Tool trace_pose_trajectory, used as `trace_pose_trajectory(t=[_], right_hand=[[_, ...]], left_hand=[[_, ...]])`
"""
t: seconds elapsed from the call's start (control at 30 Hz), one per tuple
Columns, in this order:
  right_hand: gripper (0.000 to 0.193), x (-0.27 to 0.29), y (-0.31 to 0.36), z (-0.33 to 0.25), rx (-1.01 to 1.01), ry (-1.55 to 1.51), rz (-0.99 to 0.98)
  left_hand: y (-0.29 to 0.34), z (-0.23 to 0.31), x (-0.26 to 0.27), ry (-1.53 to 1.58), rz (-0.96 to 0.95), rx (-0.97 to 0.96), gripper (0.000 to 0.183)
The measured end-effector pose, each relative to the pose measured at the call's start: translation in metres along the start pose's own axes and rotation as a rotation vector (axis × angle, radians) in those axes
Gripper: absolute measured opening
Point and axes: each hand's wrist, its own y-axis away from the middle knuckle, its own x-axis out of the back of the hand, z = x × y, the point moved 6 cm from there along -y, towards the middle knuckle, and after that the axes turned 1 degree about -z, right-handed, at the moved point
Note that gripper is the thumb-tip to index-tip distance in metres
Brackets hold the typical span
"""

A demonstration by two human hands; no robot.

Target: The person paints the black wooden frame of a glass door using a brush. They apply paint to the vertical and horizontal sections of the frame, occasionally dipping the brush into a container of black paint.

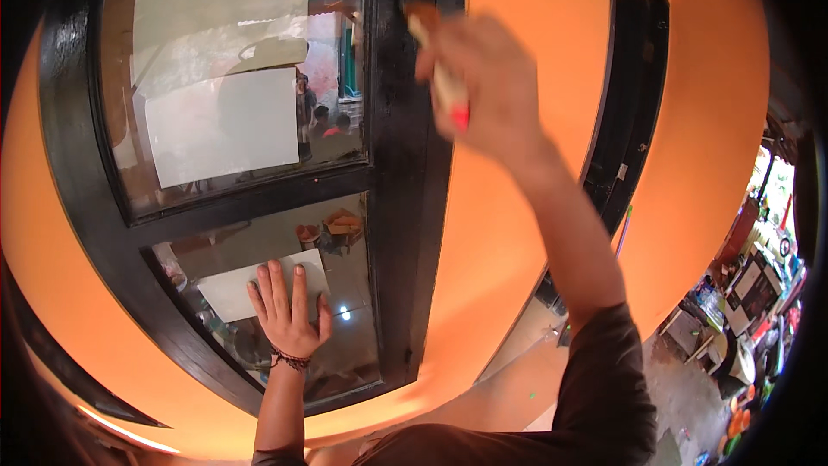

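My right hand (496, 91) is raised at the upper middle, its fingers wrapped round a paintbrush (448, 91) with a pale handle and a red end. The brush tip points up and left, over the black wooden upright of the window frame (401, 147). Motion blurs it, so whether it touches the wood I cannot tell. Lower down, my left hand (289, 311) presses flat, fingers spread, on a white sheet of paper (226, 295) against the lower glass pane (345, 349). A dark braided bracelet (291, 360) circles that wrist.
Orange wall (509, 233) flanks the frame. Another white sheet (185, 138) lies against the upper glass pane, where people and a lamp show in the glass. To the right is a black doorway frame (634, 103); beyond it, assorted clutter (750, 293) covers the ground.
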Motion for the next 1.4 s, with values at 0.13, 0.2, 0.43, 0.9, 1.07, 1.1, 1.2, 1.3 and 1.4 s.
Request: trace_pose_trajectory(t=[0.13, 0.2, 0.43, 0.9, 1.07, 1.1, 1.2, 1.3, 1.4], right_hand=[[0.021, -0.025, 0.100, -0.073, -0.031, -0.084, -0.055], [0.018, -0.016, 0.148, -0.107, -0.050, -0.044, -0.088], [0.019, 0.014, 0.162, -0.109, -0.199, -0.389, -0.285], [0.009, -0.029, 0.260, -0.162, -0.293, -0.260, -0.288], [0.012, 0.011, 0.216, -0.138, -0.352, -0.332, 0.034], [0.011, 0.009, 0.210, -0.132, -0.357, -0.276, 0.073], [0.011, -0.028, 0.221, -0.126, -0.278, -0.165, -0.010], [0.020, -0.011, 0.217, -0.124, -0.381, -0.306, -0.062], [0.012, -0.005, 0.209, -0.121, -0.458, -0.472, -0.117]], left_hand=[[0.001, -0.003, 0.002, -0.006, 0.003, 0.004, 0.060], [-0.012, 0.004, 0.003, 0.024, 0.028, -0.016, 0.059], [-0.011, 0.000, -0.003, -0.044, 0.050, 0.013, 0.058], [-0.018, 0.007, 0.006, -0.034, 0.160, -0.041, 0.053], [-0.012, 0.003, 0.008, -0.073, 0.134, -0.048, 0.054], [-0.012, 0.005, 0.006, -0.060, 0.137, -0.051, 0.055], [-0.018, 0.010, 0.002, -0.056, 0.156, -0.080, 0.056], [-0.014, 0.007, 0.003, -0.083, 0.129, -0.072, 0.055], [-0.013, 0.004, 0.006, -0.086, 0.140, -0.072, 0.056]])
